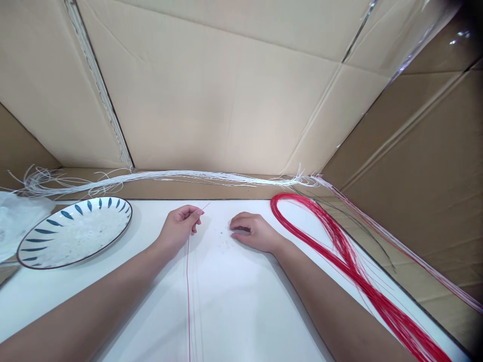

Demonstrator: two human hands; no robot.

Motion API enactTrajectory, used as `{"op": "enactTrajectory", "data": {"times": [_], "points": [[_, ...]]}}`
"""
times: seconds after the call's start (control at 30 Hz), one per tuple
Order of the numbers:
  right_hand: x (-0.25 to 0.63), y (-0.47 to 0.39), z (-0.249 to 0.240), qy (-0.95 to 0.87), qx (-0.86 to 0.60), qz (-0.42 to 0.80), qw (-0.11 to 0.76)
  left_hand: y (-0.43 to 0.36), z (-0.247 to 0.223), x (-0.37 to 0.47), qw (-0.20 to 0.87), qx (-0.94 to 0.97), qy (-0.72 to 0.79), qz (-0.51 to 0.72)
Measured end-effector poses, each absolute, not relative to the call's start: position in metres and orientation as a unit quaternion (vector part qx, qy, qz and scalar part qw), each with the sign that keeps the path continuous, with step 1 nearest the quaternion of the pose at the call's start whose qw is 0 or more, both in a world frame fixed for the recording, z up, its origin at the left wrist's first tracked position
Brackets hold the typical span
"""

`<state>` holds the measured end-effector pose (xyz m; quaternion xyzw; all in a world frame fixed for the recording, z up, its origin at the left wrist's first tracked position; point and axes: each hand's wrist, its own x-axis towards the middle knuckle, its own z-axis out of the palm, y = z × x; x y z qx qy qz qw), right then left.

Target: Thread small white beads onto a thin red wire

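A thin red cord [187,296] is pinched between the thumb and fingers of my left hand [184,223]. Its short end sticks out past the fingertips, and the long part hangs down toward the near edge of the view. To the right, my right hand [253,232] rests low over the white table, fingers curved and thumb a little apart from them, with nothing visible between. Tiny dark specks lie on the tabletop just left of its fingertips. A looped bundle of red cords [328,259] lies right of my right hand.
At left stands an oval plate [81,234] with blue leaf marks and small clear or whitish bits in it, beside a translucent plastic bag [20,226]. White cords [188,176] stretch along the back. Cardboard walls [226,100] enclose the table [226,311].
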<state>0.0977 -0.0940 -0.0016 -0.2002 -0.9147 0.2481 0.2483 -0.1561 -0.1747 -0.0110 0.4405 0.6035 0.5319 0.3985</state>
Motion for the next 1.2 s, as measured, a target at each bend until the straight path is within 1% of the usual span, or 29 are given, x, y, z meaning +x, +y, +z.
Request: {"op": "enactTrajectory", "data": {"times": [0.23,0.43,0.5,0.6,0.67,0.83,1.07,1.2], "points": [[0.097,-0.088,-0.008,-0.911,-0.201,0.238,0.269,-0.173,-0.013,-0.158,0.403,0.437,0.606,0.528],[0.097,-0.092,-0.002,-0.901,-0.210,0.277,0.260,-0.173,-0.014,-0.158,0.402,0.442,0.603,0.529],[0.098,-0.094,0.002,-0.902,-0.210,0.299,0.231,-0.173,-0.014,-0.159,0.401,0.443,0.602,0.529],[0.099,-0.096,0.007,-0.901,-0.229,0.335,0.153,-0.173,-0.014,-0.159,0.401,0.444,0.601,0.530],[0.098,-0.096,0.009,-0.897,-0.242,0.351,0.121,-0.173,-0.014,-0.159,0.401,0.443,0.600,0.531],[0.096,-0.094,0.003,-0.890,-0.239,0.353,0.164,-0.173,-0.014,-0.159,0.402,0.444,0.597,0.533],[0.090,-0.092,-0.003,-0.893,-0.221,0.321,0.227,-0.174,-0.013,-0.158,0.400,0.445,0.595,0.536],[0.090,-0.092,-0.002,-0.892,-0.214,0.310,0.249,-0.173,-0.013,-0.158,0.399,0.446,0.594,0.538]]}}
